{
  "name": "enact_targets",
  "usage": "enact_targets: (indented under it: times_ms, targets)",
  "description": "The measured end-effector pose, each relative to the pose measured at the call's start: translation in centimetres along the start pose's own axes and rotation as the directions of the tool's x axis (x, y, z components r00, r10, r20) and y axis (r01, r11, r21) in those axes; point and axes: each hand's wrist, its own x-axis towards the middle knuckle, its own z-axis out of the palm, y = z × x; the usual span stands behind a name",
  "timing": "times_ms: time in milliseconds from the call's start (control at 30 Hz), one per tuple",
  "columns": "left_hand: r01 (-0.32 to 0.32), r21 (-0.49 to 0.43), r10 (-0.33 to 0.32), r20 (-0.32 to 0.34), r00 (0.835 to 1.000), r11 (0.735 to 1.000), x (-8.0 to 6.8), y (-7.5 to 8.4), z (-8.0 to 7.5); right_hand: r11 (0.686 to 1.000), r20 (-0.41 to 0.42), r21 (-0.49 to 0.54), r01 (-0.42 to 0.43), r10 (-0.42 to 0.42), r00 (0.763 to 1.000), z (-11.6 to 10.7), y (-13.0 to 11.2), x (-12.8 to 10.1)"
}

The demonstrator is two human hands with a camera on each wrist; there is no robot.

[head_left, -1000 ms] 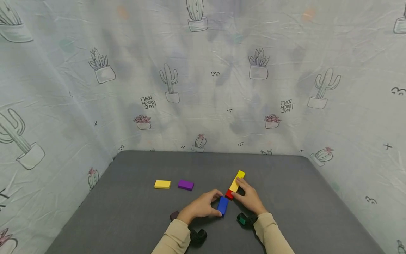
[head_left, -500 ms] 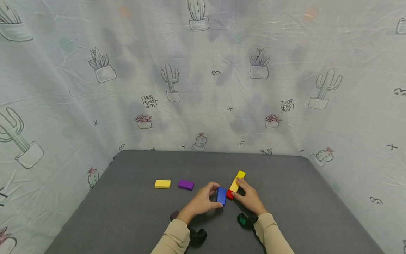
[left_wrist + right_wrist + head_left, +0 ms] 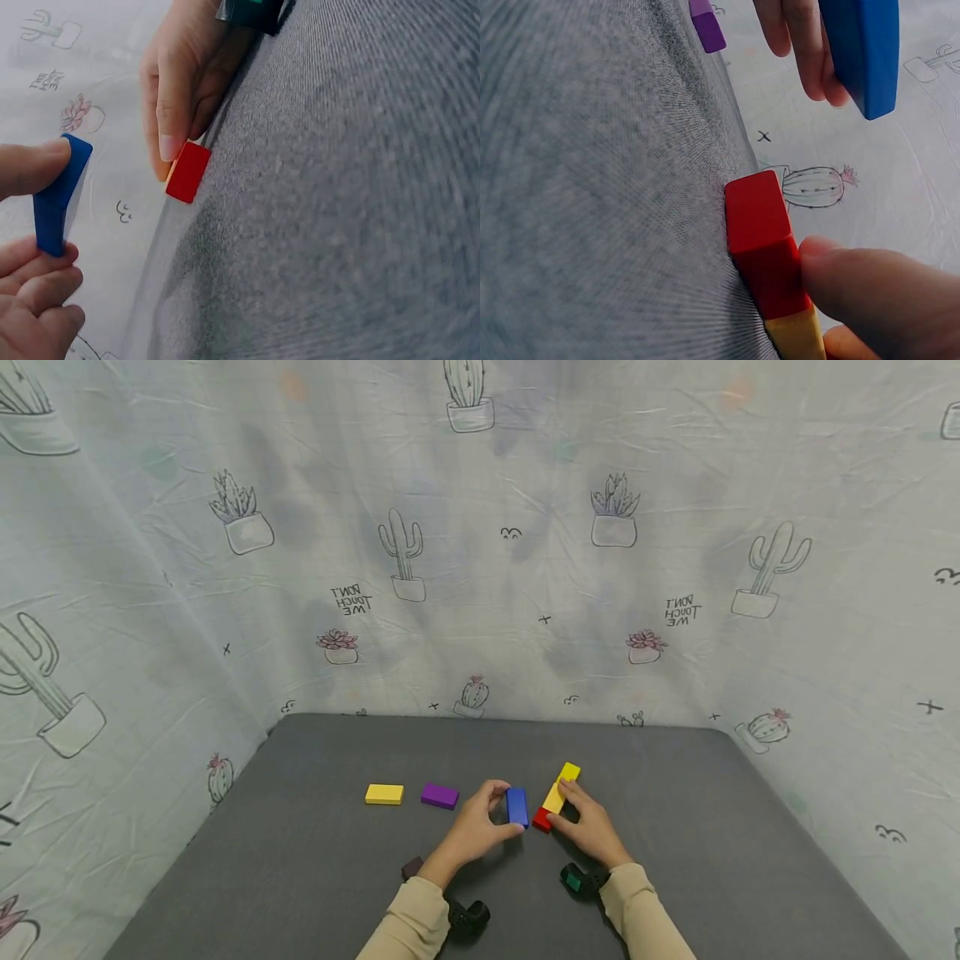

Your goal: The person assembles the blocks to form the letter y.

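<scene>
My left hand [image 3: 480, 827] pinches a blue block [image 3: 517, 806] between thumb and fingers and holds it lifted off the grey table [image 3: 300, 860], just left of a red block [image 3: 542, 819]. The blue block [image 3: 58, 196] stands on edge in the left wrist view. My right hand [image 3: 588, 827] rests its fingers on the row made of the red block [image 3: 761, 240] and a long yellow block [image 3: 561, 787]. In the right wrist view the blue block [image 3: 862, 52] hangs above and beyond the red one, apart from it.
A yellow block [image 3: 384, 794] and a purple block [image 3: 439, 796] lie flat to the left. A dark brown block [image 3: 411, 867] sits by my left wrist. Cactus-print cloth [image 3: 480, 543] walls the table on three sides.
My left hand has picked the blue block up from the table and carried it away from me and up, turning it upright beside the red block. The right hand has stayed put.
</scene>
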Motion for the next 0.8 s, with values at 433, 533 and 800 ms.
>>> enact_targets:
  times_ms: [433,533,800]
  targets:
    - [0.044,0.031,-0.04,-0.106,0.994,0.999,0.02,0.38,0.35,1.0,0.002,-0.002,-0.009,0.009,1.0,0.03,-0.19,-0.09]
    - [0.028,0.026,-0.025,-0.116,0.993,0.999,0.06,0.39,0.43,1.0,-0.004,0.008,-0.009,0.009,1.0,0.05,-0.27,-0.09]
    - [0.039,0.044,-0.031,-0.176,0.984,0.998,0.32,0.5,0.76,1.0,0.008,0.024,-0.017,0.016,1.0,-0.06,-0.39,-0.04]
